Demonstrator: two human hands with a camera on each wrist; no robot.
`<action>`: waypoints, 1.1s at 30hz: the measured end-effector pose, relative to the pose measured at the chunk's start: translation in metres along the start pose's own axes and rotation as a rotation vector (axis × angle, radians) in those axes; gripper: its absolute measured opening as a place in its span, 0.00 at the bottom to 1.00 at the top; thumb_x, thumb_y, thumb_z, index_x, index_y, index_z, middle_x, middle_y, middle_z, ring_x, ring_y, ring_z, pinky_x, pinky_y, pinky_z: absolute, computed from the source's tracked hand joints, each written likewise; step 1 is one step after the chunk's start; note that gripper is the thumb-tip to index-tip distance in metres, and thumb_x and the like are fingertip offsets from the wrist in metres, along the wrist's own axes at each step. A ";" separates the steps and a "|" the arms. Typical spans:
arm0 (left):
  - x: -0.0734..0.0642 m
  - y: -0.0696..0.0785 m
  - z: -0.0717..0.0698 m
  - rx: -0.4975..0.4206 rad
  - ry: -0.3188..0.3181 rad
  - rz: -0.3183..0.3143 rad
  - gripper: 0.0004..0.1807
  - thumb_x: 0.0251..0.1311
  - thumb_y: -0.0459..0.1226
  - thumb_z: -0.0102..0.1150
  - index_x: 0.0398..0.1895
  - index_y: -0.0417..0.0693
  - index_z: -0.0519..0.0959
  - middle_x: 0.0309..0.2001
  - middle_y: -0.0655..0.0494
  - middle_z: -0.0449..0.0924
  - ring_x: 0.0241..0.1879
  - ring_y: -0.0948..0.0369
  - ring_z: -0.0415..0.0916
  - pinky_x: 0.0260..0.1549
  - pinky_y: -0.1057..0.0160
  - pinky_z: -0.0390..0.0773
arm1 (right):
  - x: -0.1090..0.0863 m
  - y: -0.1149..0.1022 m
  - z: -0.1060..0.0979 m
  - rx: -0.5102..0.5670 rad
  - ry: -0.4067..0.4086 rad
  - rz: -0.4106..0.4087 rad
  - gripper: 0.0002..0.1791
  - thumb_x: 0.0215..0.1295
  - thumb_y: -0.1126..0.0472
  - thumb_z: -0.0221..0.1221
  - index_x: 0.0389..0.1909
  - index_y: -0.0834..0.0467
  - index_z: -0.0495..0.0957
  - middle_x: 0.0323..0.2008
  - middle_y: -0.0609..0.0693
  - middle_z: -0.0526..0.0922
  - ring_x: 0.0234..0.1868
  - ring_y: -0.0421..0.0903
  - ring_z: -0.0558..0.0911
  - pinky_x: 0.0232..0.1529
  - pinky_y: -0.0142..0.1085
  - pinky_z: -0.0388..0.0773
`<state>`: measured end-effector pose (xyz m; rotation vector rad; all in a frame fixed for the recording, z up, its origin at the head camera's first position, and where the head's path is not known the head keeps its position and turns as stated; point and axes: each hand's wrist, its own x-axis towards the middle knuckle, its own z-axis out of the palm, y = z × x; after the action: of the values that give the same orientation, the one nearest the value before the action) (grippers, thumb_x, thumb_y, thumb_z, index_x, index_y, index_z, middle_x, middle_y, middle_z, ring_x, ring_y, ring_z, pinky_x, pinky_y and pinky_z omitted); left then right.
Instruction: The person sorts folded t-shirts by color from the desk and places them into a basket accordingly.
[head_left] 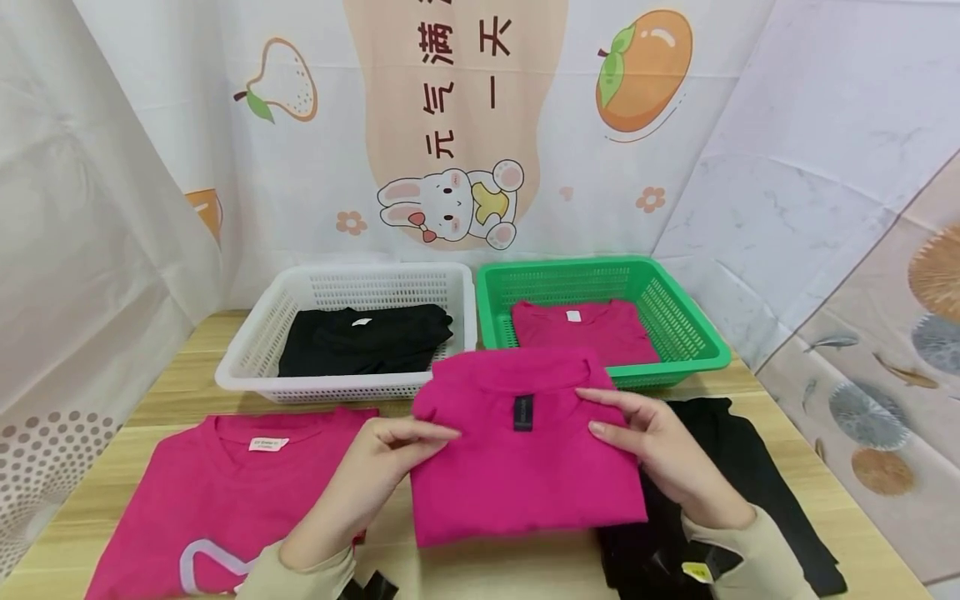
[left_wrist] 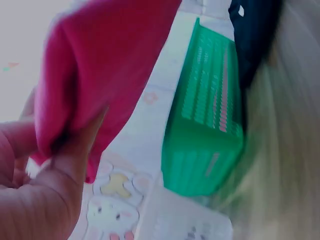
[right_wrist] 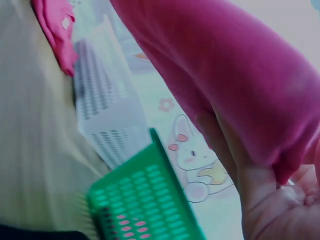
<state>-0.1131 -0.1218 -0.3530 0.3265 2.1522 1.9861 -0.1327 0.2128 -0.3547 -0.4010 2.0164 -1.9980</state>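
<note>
A folded magenta T-shirt with a dark neck label is held up above the table, in front of the baskets. My left hand pinches its left edge between thumb and fingers. At the opposite edge my right hand grips the cloth, thumb and index finger on the front face. In the left wrist view the left hand holds a bunched fold of the shirt. The right wrist view has the right hand at the shirt's other side, some fingers behind the cloth.
A white basket at the back left holds a folded black garment. Beside it, a green basket holds a folded magenta shirt. Another magenta shirt lies at left on the wooden table; black clothing lies at right.
</note>
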 end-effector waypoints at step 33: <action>0.162 0.029 0.068 0.043 0.132 0.030 0.27 0.59 0.34 0.68 0.63 0.51 0.77 0.60 0.49 0.80 0.52 0.55 0.81 0.50 0.60 0.82 | 0.078 -0.051 -0.110 0.136 0.452 0.096 0.24 0.64 0.62 0.66 0.61 0.46 0.79 0.75 0.48 0.60 0.33 0.34 0.85 0.34 0.28 0.83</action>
<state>-0.2471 -0.0076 -0.3283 0.2421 2.2851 2.0327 -0.2469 0.2839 -0.3029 0.1930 2.0709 -2.3031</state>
